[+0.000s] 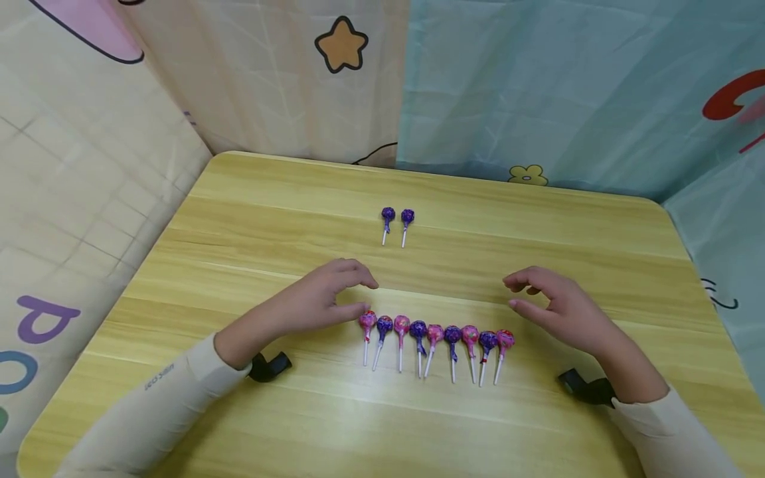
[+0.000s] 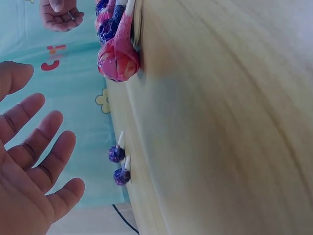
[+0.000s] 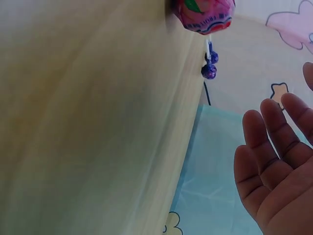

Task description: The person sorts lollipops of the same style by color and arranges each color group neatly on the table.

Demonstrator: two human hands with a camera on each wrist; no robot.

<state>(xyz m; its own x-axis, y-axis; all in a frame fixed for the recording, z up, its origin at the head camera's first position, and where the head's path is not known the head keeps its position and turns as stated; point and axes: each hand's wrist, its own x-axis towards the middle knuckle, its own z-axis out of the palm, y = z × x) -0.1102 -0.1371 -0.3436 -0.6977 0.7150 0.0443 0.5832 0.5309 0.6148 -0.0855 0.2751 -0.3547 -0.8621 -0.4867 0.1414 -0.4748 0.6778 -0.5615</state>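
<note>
Several pink and purple lollipops lie side by side in a row across the table, sticks toward the person. A pink lollipop point(image 1: 367, 320) ends the row on the left, and another pink lollipop point(image 1: 505, 340) ends it on the right. My left hand point(image 1: 325, 295) hovers by the left end, thumb tip close to the pink wrapper, fingers relaxed and holding nothing. My right hand point(image 1: 556, 305) is beyond the right end, palm facing inward, fingers loosely bent around nothing. Farther back, a purple lollipop point(image 1: 388, 214) lies beside a second purple lollipop point(image 1: 408, 216).
The wooden table point(image 1: 239, 219) has rounded corners and meets a printed curtain point(image 1: 514, 86) along its back edge. Black wrist straps with a left camera mount point(image 1: 270, 366) and a right camera mount point(image 1: 586, 387) hang under the wrists. A dark cord point(image 1: 375, 153) shows behind the table.
</note>
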